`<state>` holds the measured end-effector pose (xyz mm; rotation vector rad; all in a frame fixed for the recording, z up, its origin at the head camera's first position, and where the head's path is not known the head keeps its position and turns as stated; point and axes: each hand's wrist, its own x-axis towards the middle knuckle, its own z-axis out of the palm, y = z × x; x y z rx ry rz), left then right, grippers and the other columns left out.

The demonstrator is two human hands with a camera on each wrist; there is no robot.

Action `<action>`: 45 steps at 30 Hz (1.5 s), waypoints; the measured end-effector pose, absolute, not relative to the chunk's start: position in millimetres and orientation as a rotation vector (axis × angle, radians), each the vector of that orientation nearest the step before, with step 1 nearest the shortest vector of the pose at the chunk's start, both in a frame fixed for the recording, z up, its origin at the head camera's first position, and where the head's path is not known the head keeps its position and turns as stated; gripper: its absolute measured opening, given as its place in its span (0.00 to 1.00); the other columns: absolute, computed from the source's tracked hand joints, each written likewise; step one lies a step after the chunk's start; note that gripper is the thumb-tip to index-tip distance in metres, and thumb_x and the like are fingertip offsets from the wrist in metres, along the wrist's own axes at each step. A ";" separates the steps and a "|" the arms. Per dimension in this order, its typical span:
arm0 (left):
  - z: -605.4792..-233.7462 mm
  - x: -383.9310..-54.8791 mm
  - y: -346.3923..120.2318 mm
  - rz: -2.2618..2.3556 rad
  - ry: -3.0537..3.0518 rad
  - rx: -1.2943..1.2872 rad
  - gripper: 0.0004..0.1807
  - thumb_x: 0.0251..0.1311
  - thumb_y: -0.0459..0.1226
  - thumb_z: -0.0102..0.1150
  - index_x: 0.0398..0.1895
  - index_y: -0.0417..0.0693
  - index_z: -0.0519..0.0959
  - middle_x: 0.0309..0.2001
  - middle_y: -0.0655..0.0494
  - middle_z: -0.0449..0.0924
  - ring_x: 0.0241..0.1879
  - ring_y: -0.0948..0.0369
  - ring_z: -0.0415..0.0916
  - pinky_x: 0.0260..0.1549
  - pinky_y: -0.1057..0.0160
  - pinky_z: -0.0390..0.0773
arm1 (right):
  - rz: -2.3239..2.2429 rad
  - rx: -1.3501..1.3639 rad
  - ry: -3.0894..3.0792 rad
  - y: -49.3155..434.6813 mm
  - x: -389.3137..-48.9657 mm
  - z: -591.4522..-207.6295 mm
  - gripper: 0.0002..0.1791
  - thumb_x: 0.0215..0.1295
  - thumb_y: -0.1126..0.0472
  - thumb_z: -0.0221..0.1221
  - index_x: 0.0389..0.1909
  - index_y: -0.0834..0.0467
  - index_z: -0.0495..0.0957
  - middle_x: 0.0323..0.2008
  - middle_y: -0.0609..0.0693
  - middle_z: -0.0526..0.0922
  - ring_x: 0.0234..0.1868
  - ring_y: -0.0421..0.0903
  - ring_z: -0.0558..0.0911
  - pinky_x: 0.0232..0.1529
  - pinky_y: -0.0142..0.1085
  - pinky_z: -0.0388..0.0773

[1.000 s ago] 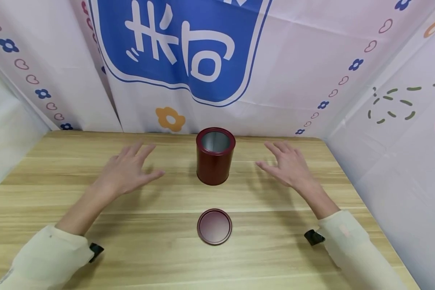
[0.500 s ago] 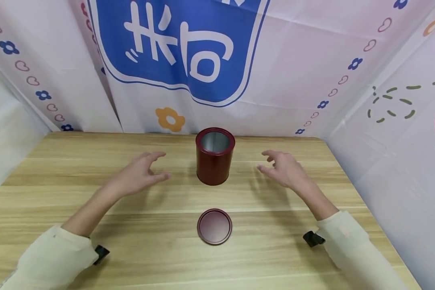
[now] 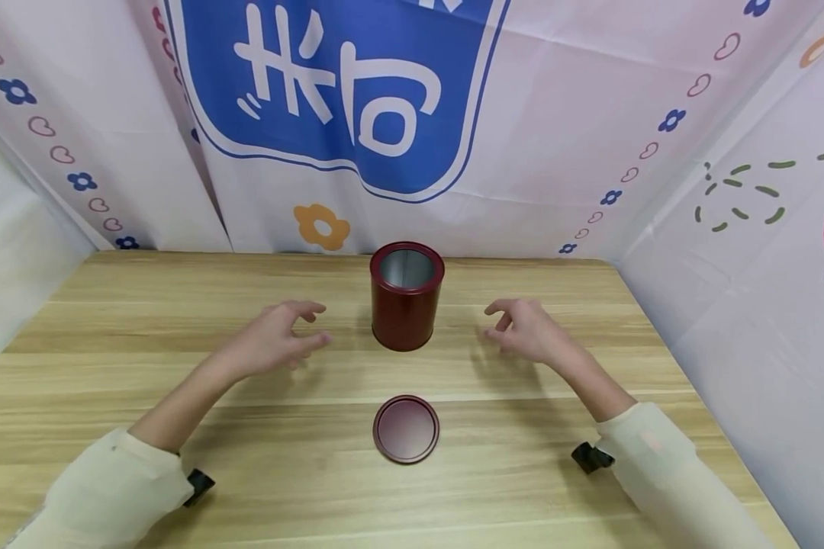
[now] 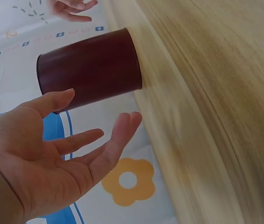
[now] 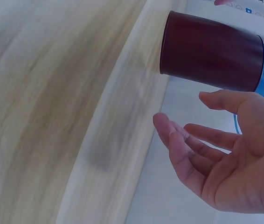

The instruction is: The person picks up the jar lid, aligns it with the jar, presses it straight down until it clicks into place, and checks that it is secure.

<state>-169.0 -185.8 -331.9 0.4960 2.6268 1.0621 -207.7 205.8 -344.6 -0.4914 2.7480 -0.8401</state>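
A dark red tin can (image 3: 403, 316) stands upright on the wooden table, its open top showing a grey metal inside. In front of it lies a round dark red lid (image 3: 406, 429), flat on the wood. My left hand (image 3: 278, 339) is left of the can with a gap between them, its fingers loosely bent and holding nothing, as the left wrist view of the hand (image 4: 62, 158) also shows. On the other side, my right hand (image 3: 529, 329) hovers apart from the can (image 5: 211, 51), palm turned toward it, fingers relaxed around nothing.
Behind the table (image 3: 144, 305) hangs a white cloth (image 3: 556, 137) with a blue sign and an orange flower (image 3: 322, 226). Another printed cloth (image 3: 748, 267) runs along the right side. Dark wrist devices (image 3: 199, 486) show below the pale sleeves (image 3: 110, 488).
Both hands have come a little inward and nearer the front, their fingers bending more from a spread pose. The can and lid stay in place.
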 end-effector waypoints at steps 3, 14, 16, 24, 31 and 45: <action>-333.1 -168.8 -183.1 1.083 2.607 0.497 0.34 0.73 0.41 0.60 0.72 0.26 0.65 0.64 0.23 0.70 0.27 0.55 0.85 0.28 0.58 0.86 | -0.865 -0.497 2.720 204.0 -207.2 -347.2 0.24 0.70 0.62 0.63 0.61 0.73 0.75 0.33 0.60 0.87 0.26 0.52 0.89 0.36 0.42 0.86; -342.9 -164.2 -169.0 1.225 2.427 0.442 0.34 0.73 0.38 0.60 0.71 0.22 0.64 0.64 0.23 0.68 0.31 0.53 0.86 0.27 0.56 0.88 | -1.004 -0.401 2.537 194.0 -201.9 -356.4 0.18 0.71 0.61 0.64 0.55 0.71 0.79 0.35 0.60 0.85 0.25 0.51 0.88 0.26 0.43 0.88; -345.3 -163.7 -167.0 1.250 2.395 0.433 0.34 0.73 0.38 0.60 0.71 0.22 0.63 0.64 0.24 0.68 0.32 0.52 0.87 0.27 0.56 0.88 | -1.033 -0.390 2.498 192.1 -200.5 -357.4 0.17 0.72 0.61 0.64 0.53 0.70 0.80 0.35 0.60 0.84 0.25 0.50 0.88 0.27 0.44 0.88; -353.7 -162.9 -163.6 1.329 2.277 0.420 0.34 0.72 0.38 0.61 0.70 0.21 0.64 0.56 0.31 0.75 0.32 0.48 0.87 0.28 0.51 0.89 | -1.108 -0.378 2.372 185.8 -195.4 -361.1 0.12 0.72 0.62 0.64 0.48 0.67 0.81 0.34 0.59 0.83 0.25 0.51 0.89 0.26 0.43 0.88; -354.4 -159.4 -158.4 1.378 2.162 0.403 0.32 0.73 0.37 0.60 0.70 0.23 0.64 0.56 0.33 0.75 0.34 0.46 0.87 0.30 0.50 0.89 | -1.166 -0.390 2.282 183.1 -193.7 -362.0 0.12 0.71 0.62 0.64 0.48 0.68 0.81 0.34 0.60 0.83 0.26 0.52 0.89 0.26 0.44 0.88; -356.6 -152.3 -146.2 1.417 2.040 0.400 0.31 0.72 0.36 0.60 0.70 0.24 0.65 0.54 0.36 0.74 0.36 0.45 0.87 0.30 0.48 0.89 | -1.222 -0.396 2.168 177.0 -187.7 -365.4 0.13 0.70 0.63 0.62 0.49 0.68 0.80 0.34 0.61 0.84 0.27 0.52 0.88 0.28 0.45 0.89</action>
